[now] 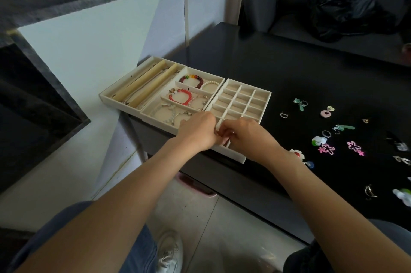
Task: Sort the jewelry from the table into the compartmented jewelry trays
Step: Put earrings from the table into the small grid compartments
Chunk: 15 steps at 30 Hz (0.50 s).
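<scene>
Both hands meet over near corner of grid tray [239, 103]: left hand [198, 131] & right hand [242, 137], fingers curled, pinching small piece between them (type not discernible). Loose jewelry [325, 139] lies right of tray, nearer right hand. No legible text.

No readable text, labels or numbers anywhere.

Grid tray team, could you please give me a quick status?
Both hands pinching something small over grid tray; item unclear. Loose earrings wait on table. Nothing blocking.
</scene>
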Motion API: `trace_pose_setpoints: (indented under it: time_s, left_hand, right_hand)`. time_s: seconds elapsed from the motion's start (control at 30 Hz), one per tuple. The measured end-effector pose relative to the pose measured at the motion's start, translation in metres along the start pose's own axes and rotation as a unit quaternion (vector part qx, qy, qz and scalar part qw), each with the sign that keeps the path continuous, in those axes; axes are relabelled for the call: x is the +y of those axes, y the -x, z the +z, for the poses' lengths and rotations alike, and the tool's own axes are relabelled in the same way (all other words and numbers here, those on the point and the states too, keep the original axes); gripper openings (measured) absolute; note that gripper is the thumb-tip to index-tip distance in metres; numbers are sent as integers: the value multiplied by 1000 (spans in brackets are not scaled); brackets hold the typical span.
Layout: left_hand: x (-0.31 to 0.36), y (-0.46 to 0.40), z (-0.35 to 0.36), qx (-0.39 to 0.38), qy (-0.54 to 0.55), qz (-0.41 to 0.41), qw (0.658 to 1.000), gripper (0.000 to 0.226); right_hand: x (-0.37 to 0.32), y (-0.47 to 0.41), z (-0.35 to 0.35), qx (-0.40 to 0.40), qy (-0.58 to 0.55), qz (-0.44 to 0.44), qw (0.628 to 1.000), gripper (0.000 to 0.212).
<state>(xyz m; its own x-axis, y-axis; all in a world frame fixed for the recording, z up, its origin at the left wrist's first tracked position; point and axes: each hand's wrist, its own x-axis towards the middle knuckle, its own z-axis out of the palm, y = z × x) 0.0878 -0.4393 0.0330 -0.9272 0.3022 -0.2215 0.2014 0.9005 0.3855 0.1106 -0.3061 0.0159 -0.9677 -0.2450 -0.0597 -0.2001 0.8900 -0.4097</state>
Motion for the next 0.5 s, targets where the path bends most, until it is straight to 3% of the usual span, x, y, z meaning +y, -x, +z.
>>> trace_pose_setpoints:
  time_s: [0.1,0.2,0.37,0.5]
  left_hand:
    - [0,-4,2,3,23,-16,1000,31]
    - [-3,-5,2,32,-5,19,999,13]
    - [-12,-1,-5,45,-52,142,987,11]
    - [-20,-4,-4,61,-69,194,977,9]
  right_hand:
    - [-1,1,0,1,11,-1,1000,32]
    - [-2,1,-1,-8,7,1,1000,29]
    - [-3,3,-4,-16,31,4,999,26]
    - [-5,5,-5,-7,85,-9,996,24]
